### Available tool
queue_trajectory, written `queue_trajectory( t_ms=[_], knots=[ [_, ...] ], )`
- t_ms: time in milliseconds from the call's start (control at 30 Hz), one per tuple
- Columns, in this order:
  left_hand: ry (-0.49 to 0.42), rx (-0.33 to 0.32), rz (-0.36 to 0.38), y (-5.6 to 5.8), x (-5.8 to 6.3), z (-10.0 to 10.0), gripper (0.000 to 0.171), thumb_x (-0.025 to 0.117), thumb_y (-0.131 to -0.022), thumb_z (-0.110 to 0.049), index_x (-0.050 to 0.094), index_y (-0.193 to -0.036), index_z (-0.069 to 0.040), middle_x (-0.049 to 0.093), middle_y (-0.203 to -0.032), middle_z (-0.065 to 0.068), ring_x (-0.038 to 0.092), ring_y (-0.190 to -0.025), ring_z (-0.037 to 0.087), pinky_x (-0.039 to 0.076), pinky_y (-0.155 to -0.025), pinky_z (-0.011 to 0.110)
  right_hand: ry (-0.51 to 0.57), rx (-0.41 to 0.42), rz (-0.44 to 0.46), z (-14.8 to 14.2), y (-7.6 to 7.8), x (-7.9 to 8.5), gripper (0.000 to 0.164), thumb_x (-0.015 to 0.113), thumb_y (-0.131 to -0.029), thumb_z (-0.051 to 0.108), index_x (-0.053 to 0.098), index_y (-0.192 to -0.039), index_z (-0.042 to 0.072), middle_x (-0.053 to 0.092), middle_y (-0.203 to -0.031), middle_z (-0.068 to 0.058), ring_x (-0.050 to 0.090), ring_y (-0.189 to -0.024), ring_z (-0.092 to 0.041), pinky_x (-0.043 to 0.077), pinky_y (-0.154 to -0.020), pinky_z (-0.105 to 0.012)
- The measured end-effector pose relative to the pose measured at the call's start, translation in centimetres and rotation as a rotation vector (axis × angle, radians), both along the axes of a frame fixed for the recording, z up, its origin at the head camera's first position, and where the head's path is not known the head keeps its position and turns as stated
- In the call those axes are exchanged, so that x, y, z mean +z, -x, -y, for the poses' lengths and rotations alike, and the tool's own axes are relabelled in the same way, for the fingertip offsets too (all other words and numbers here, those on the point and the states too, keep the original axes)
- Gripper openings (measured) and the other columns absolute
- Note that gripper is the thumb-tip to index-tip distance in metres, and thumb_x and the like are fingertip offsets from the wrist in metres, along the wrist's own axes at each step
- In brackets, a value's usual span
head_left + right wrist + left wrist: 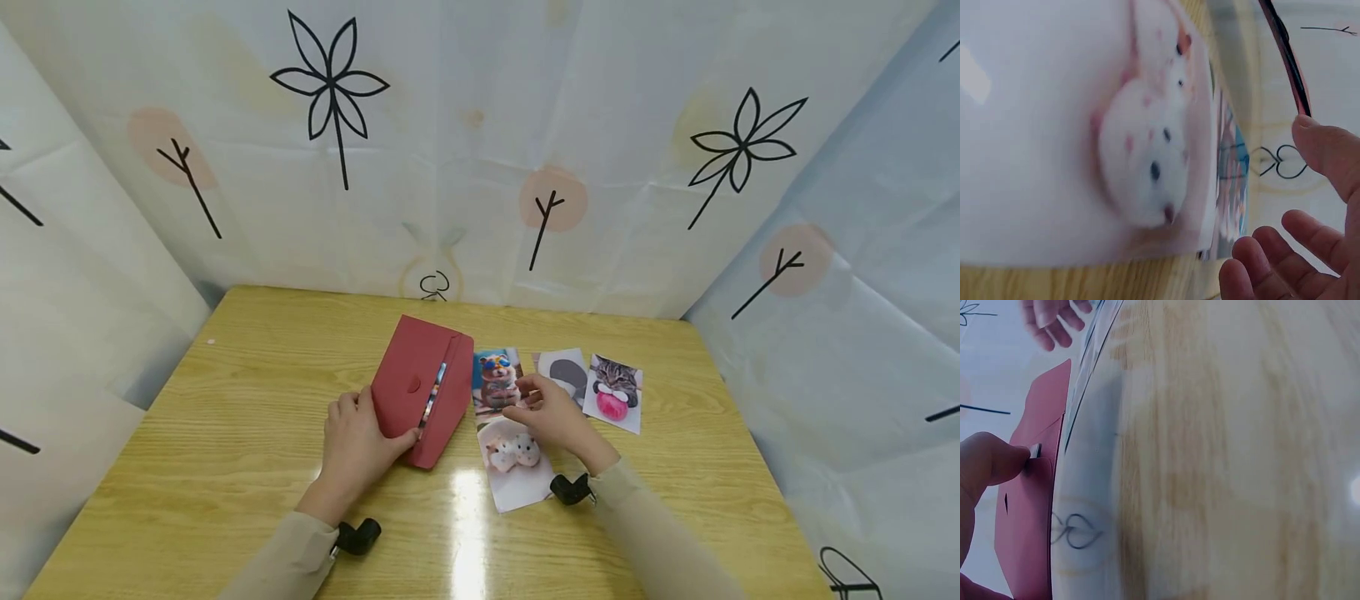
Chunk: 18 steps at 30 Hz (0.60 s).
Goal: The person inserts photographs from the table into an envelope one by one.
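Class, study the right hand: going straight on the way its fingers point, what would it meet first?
Probably the red envelope: the right hand points leftward to it across the sunglasses picture. The hand's height is unclear, so it might brush that picture first.

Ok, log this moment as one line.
left hand: holds red envelope | right hand: holds nothing, above animal photos

The wood-grained counter point(247, 400) looks smooth and glossy. The red envelope point(414, 358) seems smooth, matt card; the picture cards point(514, 482), glossy paper. The backdrop point(450, 125) is creased, faintly shiny sheeting; the sleeves point(281, 554), matt cloth; the wrist cameras point(360, 537), black plastic.
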<state>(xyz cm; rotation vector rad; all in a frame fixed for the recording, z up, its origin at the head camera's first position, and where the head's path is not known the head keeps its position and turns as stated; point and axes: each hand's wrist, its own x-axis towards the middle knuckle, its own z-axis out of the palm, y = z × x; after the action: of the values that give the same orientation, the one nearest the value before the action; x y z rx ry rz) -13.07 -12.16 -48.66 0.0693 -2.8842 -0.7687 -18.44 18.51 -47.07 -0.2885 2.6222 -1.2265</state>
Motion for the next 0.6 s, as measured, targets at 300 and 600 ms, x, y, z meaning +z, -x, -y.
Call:
queue_trajectory(
  t_ms=[300,600],
  knots=[
    [-0.005,0.0,0.005,0.2,-0.2,0.2,0.106,0.078,-0.067,-0.06,0.04,-0.135,0.012,0.044,-0.122,0.028,0.038,-0.107,0.042,0.036,-0.085,0.053,-0.124,0.002,-0.047,-1.3,0.4,-0.8,0.054,0.081,-0.08,0.03,0.06,-0.122,0.004,0.049,-0.083,-0.012,0.041,-0.069,-0.019,0.034,-0.06,-0.033],
    [-0.006,-0.002,0.008,0.2,-0.5,0.2,0.107,0.077,-0.067,-0.062,0.04,-0.136,0.012,0.043,-0.121,0.028,0.038,-0.106,0.041,0.036,-0.085,0.053,-0.22,0.017,-0.055,-1.4,0.0,-1.2,0.05,0.084,-0.076,0.029,0.062,-0.114,0.004,0.049,-0.095,-0.008,0.044,-0.078,-0.02,0.039,-0.07,-0.036]
  ],
)
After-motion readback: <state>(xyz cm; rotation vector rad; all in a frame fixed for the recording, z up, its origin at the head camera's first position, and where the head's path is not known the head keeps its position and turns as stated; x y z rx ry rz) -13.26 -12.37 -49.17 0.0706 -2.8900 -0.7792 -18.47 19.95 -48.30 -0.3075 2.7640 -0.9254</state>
